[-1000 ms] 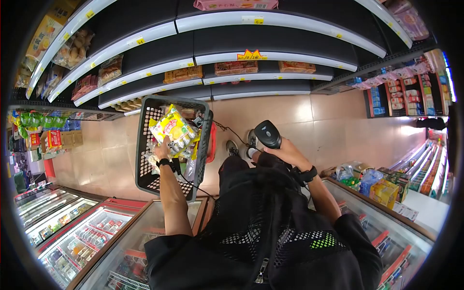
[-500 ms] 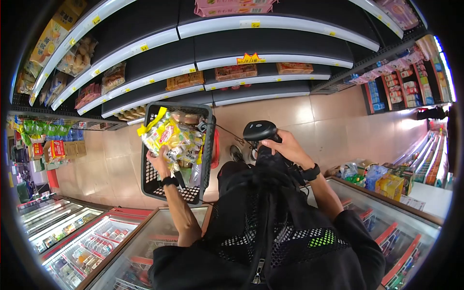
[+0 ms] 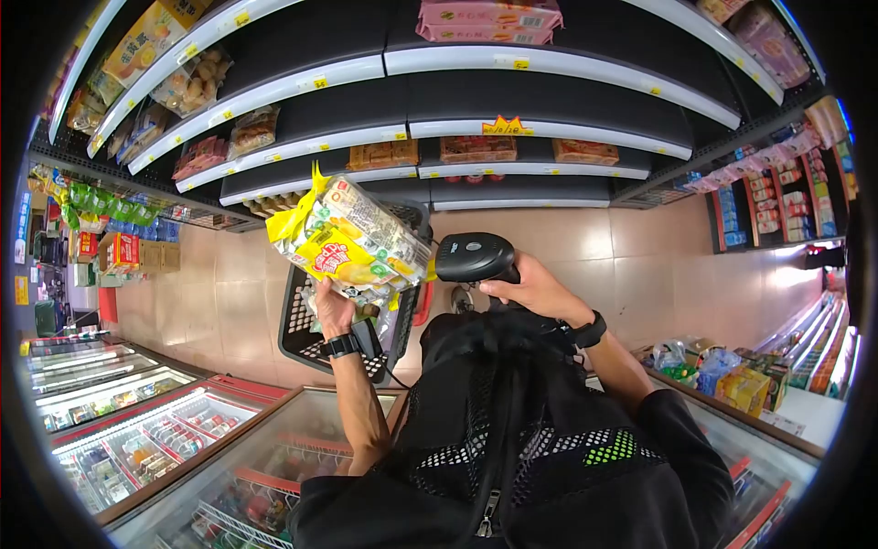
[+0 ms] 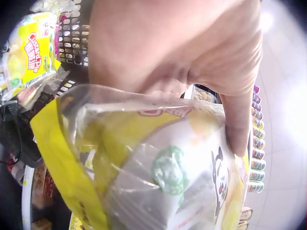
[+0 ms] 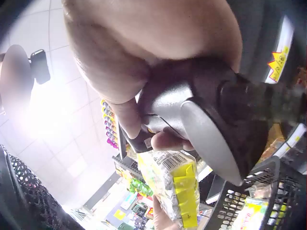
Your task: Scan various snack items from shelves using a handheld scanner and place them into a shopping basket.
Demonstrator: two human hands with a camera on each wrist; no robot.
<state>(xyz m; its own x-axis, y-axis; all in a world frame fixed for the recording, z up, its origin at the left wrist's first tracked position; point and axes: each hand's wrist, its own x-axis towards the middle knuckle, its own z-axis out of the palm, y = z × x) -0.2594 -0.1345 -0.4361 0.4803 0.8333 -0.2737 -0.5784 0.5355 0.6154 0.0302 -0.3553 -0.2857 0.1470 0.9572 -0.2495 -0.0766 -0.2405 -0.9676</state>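
My left hand (image 3: 335,309) grips a yellow-and-white bag of custard pies (image 3: 355,236), lifted over the dark shopping basket (image 3: 300,346). In the left wrist view, the clear, crinkled wrapper of this bag (image 4: 168,167) fills the lower half, with a finger and thumb on it. My right hand (image 3: 547,293) holds a black barcode scanner (image 3: 474,256), its head close to the bag's right end. A printed barcode on the bag (image 5: 175,160) faces the scanner in the right wrist view. Another custard pie bag (image 4: 33,52) lies in the basket.
Dark shelves with white price rails (image 3: 567,66) run along the front, holding pink packages (image 3: 489,20) and other baked goods. Glass-topped freezers (image 3: 302,416) stand close on the near side. Tiled floor (image 3: 567,238) shows between. Bagged goods (image 3: 718,366) sit at the right.
My left hand has raised the custard pie bag out of the basket and turned it toward the scanner. The scanner has swung left, its head now beside the bag.
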